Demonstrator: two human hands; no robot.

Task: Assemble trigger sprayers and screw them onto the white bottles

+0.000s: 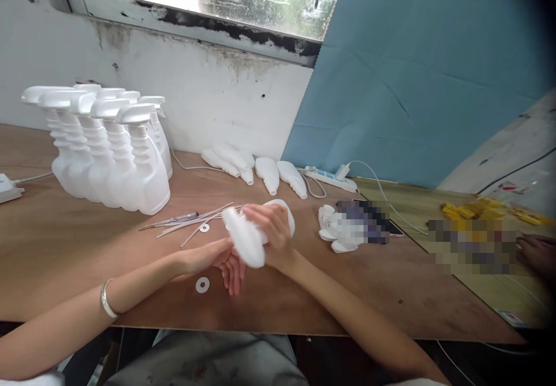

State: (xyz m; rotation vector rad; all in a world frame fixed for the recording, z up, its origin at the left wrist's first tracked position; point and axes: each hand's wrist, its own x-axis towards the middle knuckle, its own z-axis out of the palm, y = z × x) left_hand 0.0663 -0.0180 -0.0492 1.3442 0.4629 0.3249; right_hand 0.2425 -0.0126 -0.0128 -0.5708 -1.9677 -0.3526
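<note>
A white spray trigger head (247, 240), smeared by motion, is between my two hands near the middle of the table. My right hand (275, 232) is closed around it from the right, fingers bent over its upper end. Beneath and behind the spray head is my left hand (232, 267); several fingers curl downward, while its thumb side and whatever it grips are hidden. Behind my right hand, a white plastic piece (286, 215) shows in part. Thin white tubes (195, 222) and a tweezer-like metal tool (174, 220) lie to the left. White ring washers (202, 285) rest on the tabletop.
White spray bottles (108, 160) stand in rows at the left. Several white shells (267, 175) lie along the wall by a power strip (332, 179). White parts (336, 232) sit beside a phone (396, 227). Another person's hand (538, 253) is at far right near yellow items (478, 209).
</note>
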